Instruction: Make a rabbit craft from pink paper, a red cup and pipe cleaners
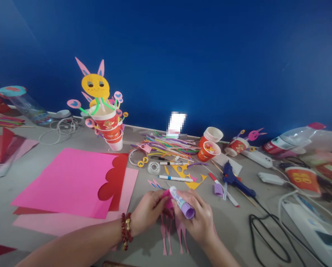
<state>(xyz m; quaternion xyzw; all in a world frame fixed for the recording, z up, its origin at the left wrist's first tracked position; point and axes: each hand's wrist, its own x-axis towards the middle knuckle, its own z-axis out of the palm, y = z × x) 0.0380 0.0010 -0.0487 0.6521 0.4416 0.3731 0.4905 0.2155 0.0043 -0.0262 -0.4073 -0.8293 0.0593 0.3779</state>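
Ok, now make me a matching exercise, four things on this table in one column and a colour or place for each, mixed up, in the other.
1. Glue stick
2. Glue gun
3. Rabbit-eared face
4. Top sheet of the large paper stack

A. Yellow
B. Bright pink
C. Held by the fingers of the right hand
D. Blue

Pairs: 1-C, 2-D, 3-A, 4-B
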